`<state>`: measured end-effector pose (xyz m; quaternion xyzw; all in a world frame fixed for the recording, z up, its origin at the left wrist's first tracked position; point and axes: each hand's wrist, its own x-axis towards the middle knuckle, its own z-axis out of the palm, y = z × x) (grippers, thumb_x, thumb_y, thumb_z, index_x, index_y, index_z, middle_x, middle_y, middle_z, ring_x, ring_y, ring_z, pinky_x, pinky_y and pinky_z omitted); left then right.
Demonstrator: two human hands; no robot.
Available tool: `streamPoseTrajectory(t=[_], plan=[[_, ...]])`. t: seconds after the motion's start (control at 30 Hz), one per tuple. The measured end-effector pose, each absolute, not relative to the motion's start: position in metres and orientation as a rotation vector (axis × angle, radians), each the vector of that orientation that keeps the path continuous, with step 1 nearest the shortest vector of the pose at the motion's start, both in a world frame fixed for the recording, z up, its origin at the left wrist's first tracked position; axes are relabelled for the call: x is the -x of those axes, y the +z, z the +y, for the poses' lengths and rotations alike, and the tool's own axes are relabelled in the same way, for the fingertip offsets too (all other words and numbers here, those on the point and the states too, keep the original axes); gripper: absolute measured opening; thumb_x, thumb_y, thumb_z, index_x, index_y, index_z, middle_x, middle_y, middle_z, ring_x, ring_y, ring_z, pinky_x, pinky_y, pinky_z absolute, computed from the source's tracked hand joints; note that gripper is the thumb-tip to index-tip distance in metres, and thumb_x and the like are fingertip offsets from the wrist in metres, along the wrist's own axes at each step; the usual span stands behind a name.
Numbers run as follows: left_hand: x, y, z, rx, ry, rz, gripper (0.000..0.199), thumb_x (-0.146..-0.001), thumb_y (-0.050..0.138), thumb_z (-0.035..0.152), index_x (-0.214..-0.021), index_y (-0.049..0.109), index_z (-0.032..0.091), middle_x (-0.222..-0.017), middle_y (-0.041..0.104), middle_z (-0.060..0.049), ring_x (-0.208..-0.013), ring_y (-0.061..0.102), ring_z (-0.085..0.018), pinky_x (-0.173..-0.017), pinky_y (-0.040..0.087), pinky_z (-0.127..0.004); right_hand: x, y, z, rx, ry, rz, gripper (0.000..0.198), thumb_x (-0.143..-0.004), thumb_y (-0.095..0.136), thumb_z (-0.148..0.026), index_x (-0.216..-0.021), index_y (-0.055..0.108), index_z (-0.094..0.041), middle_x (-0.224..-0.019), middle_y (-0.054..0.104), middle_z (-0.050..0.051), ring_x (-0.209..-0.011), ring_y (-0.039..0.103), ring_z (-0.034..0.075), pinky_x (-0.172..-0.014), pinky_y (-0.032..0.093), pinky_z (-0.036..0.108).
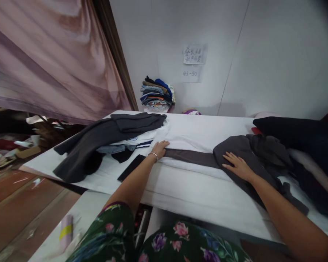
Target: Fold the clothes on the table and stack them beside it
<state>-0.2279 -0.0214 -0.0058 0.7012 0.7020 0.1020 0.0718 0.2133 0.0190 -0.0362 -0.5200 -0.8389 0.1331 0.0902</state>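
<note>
A dark grey garment [191,157] lies on the white-covered table [180,185], with one long narrow part, a sleeve or a leg, stretched out straight to the left. At the far end of that part rests my left hand [160,149], palm down with fingers extended, a bracelet at its wrist. My right hand [237,165] is spread flat on the wider, bunched part of the same garment. A white cloth [187,142] lies under and behind the stretched part.
Left on the table are another dark grey garment [98,134] over white and denim pieces, and a flat black object [131,168]. Black clothing [297,134] is heaped at right. Folded clothes [157,94] stand stacked against the wall, below handwritten paper [192,54]. A pink curtain [60,54] hangs left.
</note>
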Motion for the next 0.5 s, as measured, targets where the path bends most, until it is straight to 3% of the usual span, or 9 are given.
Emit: streamPoseTrajectory(t=[0.17, 0.27, 0.4, 0.5], plan=[[0.231, -0.013, -0.018, -2.101, 0.396, 2.108, 0.06, -0.079, 0.036, 0.009, -0.136, 0.05, 0.023, -0.145, 0.045, -0.002, -0.139, 0.031, -0.015, -0.116, 0.015, -0.039, -0.221, -0.032, -0.03, 1.602, 0.455, -2.408, 0.053, -0.088, 0.039, -0.052, -0.134, 0.051, -0.028, -0.147, 0.041, 0.006, -0.139, 0.03, 0.025, -0.113, 0.022, 0.05], [0.233, -0.016, -0.014, -2.109, 0.39, 2.122, 0.059, -0.079, 0.036, 0.01, -0.135, 0.05, 0.023, -0.145, 0.045, -0.002, -0.139, 0.031, -0.016, -0.116, 0.017, -0.04, -0.234, -0.037, -0.076, 1.634, 0.227, -2.426, 0.055, -0.088, 0.041, -0.052, -0.136, 0.049, -0.027, -0.149, 0.038, 0.008, -0.138, 0.031, 0.028, -0.112, 0.02, 0.054], [0.235, -0.017, -0.012, -2.155, 0.391, 2.126, 0.058, -0.079, 0.036, 0.011, -0.135, 0.051, 0.021, -0.145, 0.044, -0.003, -0.139, 0.031, -0.017, -0.116, 0.019, -0.041, -0.265, -0.046, -0.125, 1.745, -0.19, -2.269, 0.051, -0.09, 0.039, -0.044, -0.134, 0.051, -0.02, -0.142, 0.047, 0.012, -0.136, 0.035, 0.03, -0.11, 0.021, 0.057], [0.236, -0.018, -0.011, -2.195, 0.408, 2.126, 0.057, -0.08, 0.036, 0.012, -0.133, 0.052, 0.021, -0.144, 0.046, -0.003, -0.138, 0.033, -0.018, -0.115, 0.02, -0.042, -0.293, -0.047, -0.144, 1.857, -0.326, -2.066, 0.053, -0.089, 0.04, -0.047, -0.132, 0.052, -0.018, -0.142, 0.046, 0.015, -0.136, 0.034, 0.032, -0.107, 0.024, 0.058]])
